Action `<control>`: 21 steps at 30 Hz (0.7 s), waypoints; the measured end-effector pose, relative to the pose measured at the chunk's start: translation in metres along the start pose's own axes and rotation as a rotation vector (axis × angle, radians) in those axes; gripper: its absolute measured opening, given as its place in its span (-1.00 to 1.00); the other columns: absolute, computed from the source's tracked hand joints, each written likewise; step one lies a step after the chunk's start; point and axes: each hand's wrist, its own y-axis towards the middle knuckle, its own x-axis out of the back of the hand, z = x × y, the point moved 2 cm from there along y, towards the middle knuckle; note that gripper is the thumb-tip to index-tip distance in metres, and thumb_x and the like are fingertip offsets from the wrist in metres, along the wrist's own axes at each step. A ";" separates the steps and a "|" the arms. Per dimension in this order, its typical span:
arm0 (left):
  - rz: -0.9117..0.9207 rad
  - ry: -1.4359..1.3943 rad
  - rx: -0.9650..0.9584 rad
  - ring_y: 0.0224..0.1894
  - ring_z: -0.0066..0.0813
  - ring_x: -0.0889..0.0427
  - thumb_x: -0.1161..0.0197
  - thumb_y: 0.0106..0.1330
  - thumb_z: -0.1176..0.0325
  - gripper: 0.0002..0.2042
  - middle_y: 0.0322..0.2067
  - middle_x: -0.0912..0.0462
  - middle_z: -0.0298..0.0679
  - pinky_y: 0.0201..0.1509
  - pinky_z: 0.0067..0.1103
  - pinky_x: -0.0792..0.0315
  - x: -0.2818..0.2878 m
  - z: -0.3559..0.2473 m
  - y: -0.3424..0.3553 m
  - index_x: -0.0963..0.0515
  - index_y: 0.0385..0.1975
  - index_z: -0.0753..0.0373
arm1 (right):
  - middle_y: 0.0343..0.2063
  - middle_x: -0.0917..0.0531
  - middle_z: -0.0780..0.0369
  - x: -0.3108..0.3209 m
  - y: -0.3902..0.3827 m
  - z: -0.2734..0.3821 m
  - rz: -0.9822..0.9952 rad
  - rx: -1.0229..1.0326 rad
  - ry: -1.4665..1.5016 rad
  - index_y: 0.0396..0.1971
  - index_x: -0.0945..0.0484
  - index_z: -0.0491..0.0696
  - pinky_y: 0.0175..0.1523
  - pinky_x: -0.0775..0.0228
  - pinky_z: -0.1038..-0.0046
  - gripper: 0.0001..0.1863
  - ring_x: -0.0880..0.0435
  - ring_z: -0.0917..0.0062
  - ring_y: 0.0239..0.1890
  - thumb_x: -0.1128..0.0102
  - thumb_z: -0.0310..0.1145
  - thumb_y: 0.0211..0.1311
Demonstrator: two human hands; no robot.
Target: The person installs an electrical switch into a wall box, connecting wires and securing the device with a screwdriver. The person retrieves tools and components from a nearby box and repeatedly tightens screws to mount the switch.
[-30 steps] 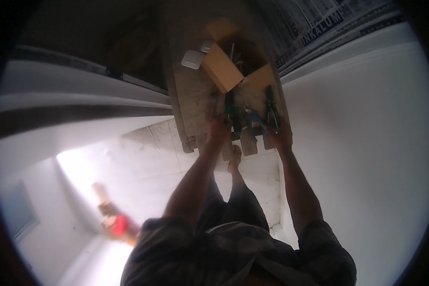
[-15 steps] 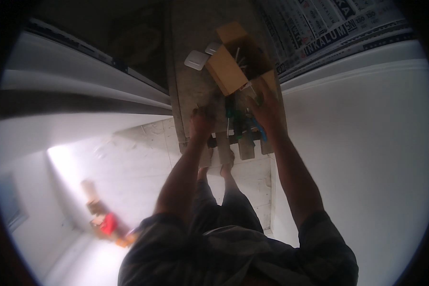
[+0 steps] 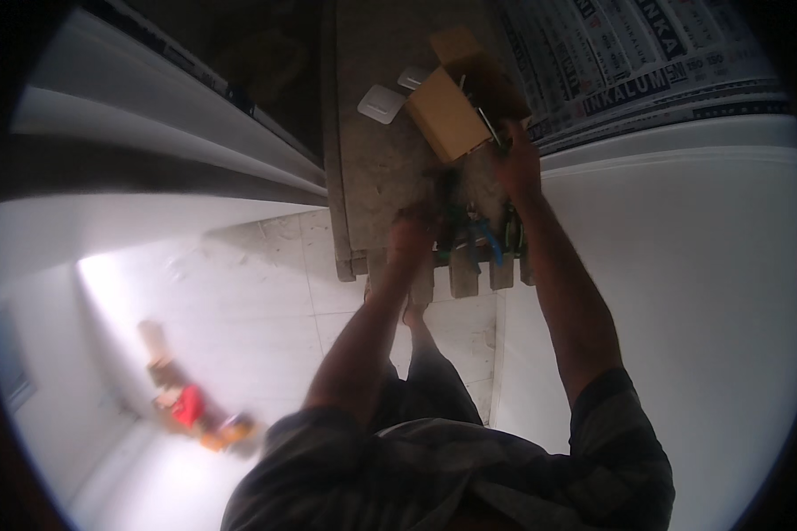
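My right hand (image 3: 521, 166) is at the near right rim of an open cardboard box (image 3: 449, 115), fingers curled in shadow. A thin pale rod (image 3: 489, 127) lies against the box opening beside those fingers; whether it is held is unclear. My left hand (image 3: 413, 234) is closed low over the near part of the bench, beside a dark blurred thing (image 3: 448, 184). What it grips is too dark to make out. Between my hands lie several hand tools, among them one with blue handles (image 3: 487, 241) and green-handled ones (image 3: 511, 226).
Two white square plates (image 3: 382, 103) lie left of the box on the worn bench (image 3: 363, 177). Wooden slats (image 3: 463, 274) jut from its near edge. A white wall (image 3: 664, 265) rises at the right, and printed sheeting (image 3: 629, 71) covers the far right. Blurred red and orange things (image 3: 188, 407) are on the floor.
My right hand has moved from the tools up to the box's right rim. My left hand has shifted right, toward the tools. The whole view has shifted slightly.
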 end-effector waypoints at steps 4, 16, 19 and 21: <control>-0.056 0.350 -0.237 -0.16 0.14 -0.64 -0.34 0.24 0.22 -0.73 -0.26 -0.62 0.03 -0.03 -0.09 -0.53 0.015 0.028 -0.002 -0.56 -0.22 0.29 | 0.00 -0.67 -0.02 0.000 -0.026 0.009 -0.195 -0.007 0.077 0.22 -0.45 -0.01 0.09 -0.52 0.12 -0.43 -0.67 0.01 0.05 -0.38 -0.20 0.24; -0.075 0.030 0.118 -0.05 0.14 -0.66 -0.40 0.22 0.21 -0.60 -0.13 -0.63 0.13 -0.01 -0.18 -0.56 0.057 0.035 0.012 -0.62 0.02 0.23 | -0.03 -0.66 -0.07 -0.099 -0.109 0.041 0.209 -0.166 -0.038 0.22 -0.44 -0.03 0.15 -0.53 0.04 -0.14 -0.66 -0.04 0.00 -0.45 0.19 0.00; -0.088 -0.005 0.077 -0.06 0.14 -0.66 -0.41 0.21 0.20 -0.61 -0.16 -0.64 0.12 -0.03 -0.18 -0.57 0.065 0.022 0.013 -0.63 -0.01 0.24 | 0.03 -0.63 -0.06 -0.112 -0.104 0.040 0.333 -0.302 -0.032 0.32 -0.35 -0.01 0.20 -0.50 0.03 -0.02 -0.63 -0.01 0.10 -0.47 0.22 -0.06; -0.088 -0.015 0.101 -0.08 0.14 -0.67 -0.41 0.21 0.20 -0.62 -0.18 -0.65 0.10 -0.04 -0.18 -0.57 0.067 0.022 0.013 -0.64 -0.02 0.24 | 0.15 -0.57 -0.06 -0.120 -0.100 0.038 0.410 -0.391 0.093 0.31 -0.38 -0.02 0.26 -0.46 0.03 -0.04 -0.59 0.06 0.20 -0.48 0.19 -0.05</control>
